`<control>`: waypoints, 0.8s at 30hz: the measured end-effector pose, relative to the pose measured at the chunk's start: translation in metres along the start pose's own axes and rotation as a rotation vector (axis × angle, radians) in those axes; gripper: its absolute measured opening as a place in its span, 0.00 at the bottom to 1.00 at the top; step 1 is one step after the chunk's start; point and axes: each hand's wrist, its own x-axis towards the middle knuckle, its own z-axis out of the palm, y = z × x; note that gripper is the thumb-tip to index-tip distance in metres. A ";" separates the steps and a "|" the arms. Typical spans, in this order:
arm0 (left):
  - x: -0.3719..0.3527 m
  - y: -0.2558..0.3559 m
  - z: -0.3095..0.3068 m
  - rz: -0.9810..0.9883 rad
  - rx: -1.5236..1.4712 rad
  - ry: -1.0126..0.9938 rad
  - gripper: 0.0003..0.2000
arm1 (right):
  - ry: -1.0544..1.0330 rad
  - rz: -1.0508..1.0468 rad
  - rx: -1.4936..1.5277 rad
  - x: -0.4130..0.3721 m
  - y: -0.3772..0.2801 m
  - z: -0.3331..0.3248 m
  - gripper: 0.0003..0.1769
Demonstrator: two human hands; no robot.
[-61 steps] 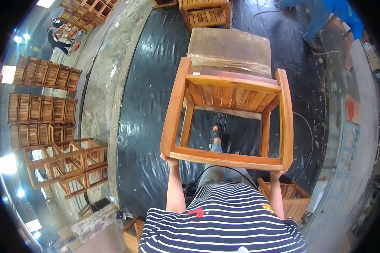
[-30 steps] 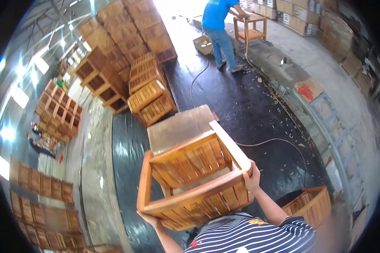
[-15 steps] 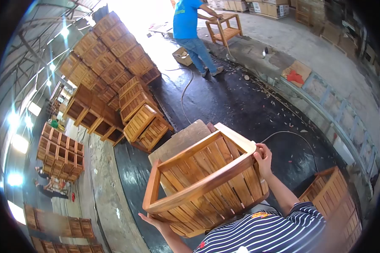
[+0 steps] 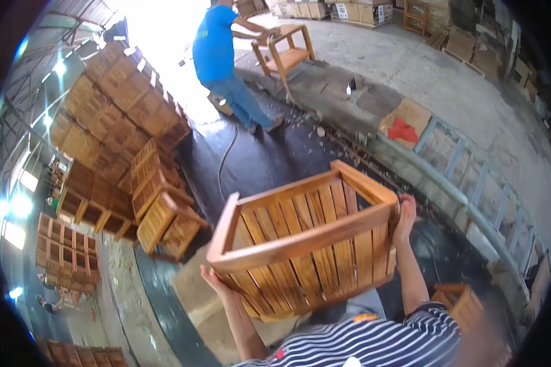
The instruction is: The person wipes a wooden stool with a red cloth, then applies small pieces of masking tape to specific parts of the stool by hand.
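Between my two hands is a small slatted wooden table point(image 4: 315, 257), tilted, with its open frame toward the top of the view and its slats below. My left hand point(image 4: 221, 286) grips the lower left corner, the thumb side showing and the other fingers partly hidden under the wood. At the right end, my right hand point(image 4: 404, 219) holds the frame near its corner, fingers pointing up along the outside. Below the table lies a worn flat board point(image 4: 211, 312), partly covered by my left arm.
Stacked wooden furniture point(image 4: 113, 104) rises at the left, with more slatted pieces point(image 4: 171, 226) nearer. A co-worker in a blue shirt point(image 4: 213, 46) handles a wooden table point(image 4: 288, 58). A ladder-like metal frame point(image 4: 459, 162) lies at the right. A hose point(image 4: 226, 159) crosses the black floor sheet point(image 4: 260, 162).
The head view has turned, so the surroundings sit further left. The held table appears lifted off the board and tilted differently, with both hands still on it. My right hand's fingers now point upward.
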 end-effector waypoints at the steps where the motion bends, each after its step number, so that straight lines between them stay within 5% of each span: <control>1: 0.025 -0.029 0.015 -0.093 -0.093 -0.040 0.35 | 0.024 0.054 0.013 0.025 0.020 0.002 0.18; 4: 0.069 -0.102 0.086 -0.191 -0.097 0.109 0.29 | 0.007 0.266 0.034 0.087 0.092 0.001 0.17; 6: 0.117 -0.184 0.079 -0.193 -0.051 -0.028 0.25 | 0.077 0.379 -0.041 0.129 0.157 0.000 0.17; 8: 0.146 -0.270 0.076 0.120 0.344 0.078 0.23 | -0.005 0.428 -0.045 0.166 0.209 0.000 0.18; 12: 0.130 -0.288 0.181 -0.594 0.133 0.215 0.30 | -0.100 0.617 -0.144 0.210 0.334 -0.006 0.24; 17: 0.137 -0.397 0.152 -0.721 0.143 0.237 0.32 | -0.172 0.832 -0.285 0.229 0.473 -0.017 0.31; 19: 0.139 -0.432 0.135 -0.740 0.046 0.294 0.33 | -0.272 0.805 0.004 0.232 0.533 -0.031 0.34; 24: 0.143 -0.388 0.169 -0.760 0.266 0.258 0.39 | -0.136 1.024 -0.055 0.239 0.461 0.005 0.30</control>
